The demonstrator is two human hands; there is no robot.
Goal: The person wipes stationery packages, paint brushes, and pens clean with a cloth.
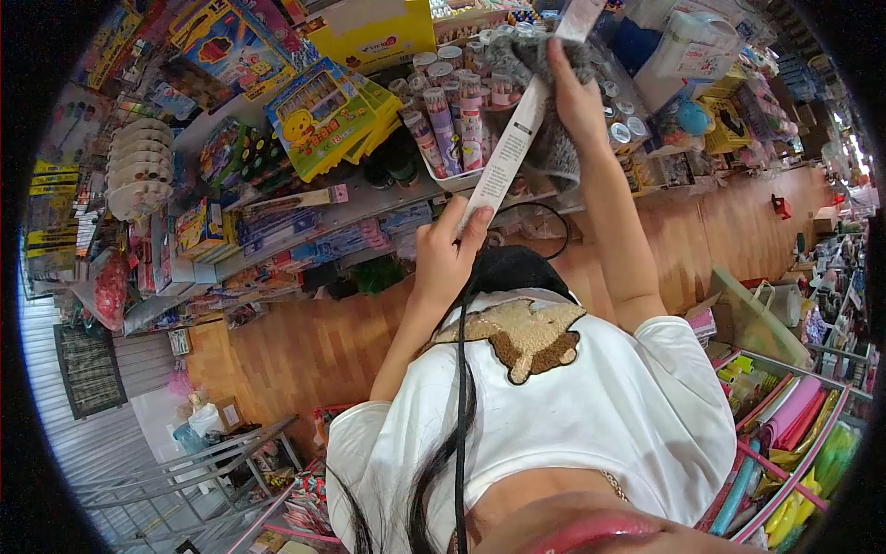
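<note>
My left hand (449, 245) is closed on the near end of a long, narrow white box (508, 152) with black printed text, thumb lying along its side. The box slants up and to the right. Around its upper part, my right hand (581, 106) grips a fluffy grey cloth (556, 152), with the thumb pointing up along it. The far end of the box sticks out beyond the cloth, and some fingers of the right hand are hidden. Just behind the box, clear tubes of coloured pencils (448, 129) stand in a white tray (452, 181).
Yellow coloring packs (318, 120) lean on the shelf at left, below a yellow carton (374, 37). Paint palettes (140, 166) hang at far left. Clear plastic containers (692, 46) are at upper right. Behind me, a rack holds colorful rolls (794, 411) at lower right; metal railings (198, 475) stand lower left.
</note>
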